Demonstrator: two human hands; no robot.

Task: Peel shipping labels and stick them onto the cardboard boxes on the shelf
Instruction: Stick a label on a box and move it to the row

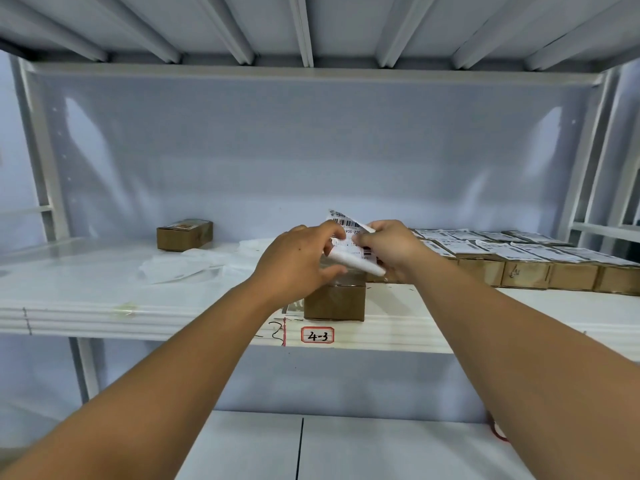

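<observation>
Both my hands hold a white shipping label [351, 245] with barcodes above the shelf. My left hand [300, 260] pinches its left edge and my right hand [391, 247] grips its right side; the sheet curls at its lower edge. Directly beneath them a small brown cardboard box [335, 303] stands at the front edge of the white shelf [104, 306], its top mostly hidden by my hands. To the right, several cardboard boxes [524, 274] sit in rows with labels on their tops. One more box [184, 234] stands alone at the back left.
Crumpled white backing sheets [187, 266] lie on the shelf left of my hands. A tag reading 4-3 [317, 336] is stuck on the shelf's front lip. White uprights [43, 168] frame the bay, another shelf [311, 69] runs overhead, and a lower shelf [346, 445] lies below.
</observation>
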